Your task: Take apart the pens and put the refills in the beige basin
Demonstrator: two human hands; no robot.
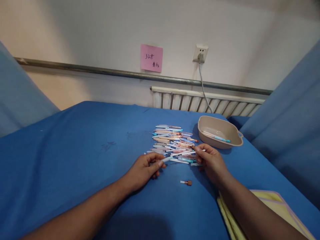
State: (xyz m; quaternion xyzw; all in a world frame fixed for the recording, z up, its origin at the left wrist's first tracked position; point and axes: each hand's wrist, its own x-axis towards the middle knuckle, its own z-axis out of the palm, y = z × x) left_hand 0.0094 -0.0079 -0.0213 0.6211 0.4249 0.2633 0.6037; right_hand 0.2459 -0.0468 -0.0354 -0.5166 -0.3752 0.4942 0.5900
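Note:
My left hand point(147, 167) pinches a pale blue pen barrel point(167, 159) between thumb and fingers. From the barrel's right end a thin white stick-like piece point(183, 153) runs toward my right hand point(209, 160), whose thumb and fingers are closed on its far end. Whether the two pieces are joined I cannot tell. Behind and under both hands lies a wide pile of pens point(172, 138) in white, orange, blue and brown, roughly side by side. In front of the pile rests a small brown piece with a white stem point(186, 182).
A beige plastic basin point(236, 141) stands at the right, with a few pens point(217, 136) inside. A yellow cloth point(271, 200) lies under my right forearm. The blue-covered table point(75, 150) meets a wall with a radiator point(190, 100), a pipe and a plugged socket point(200, 53).

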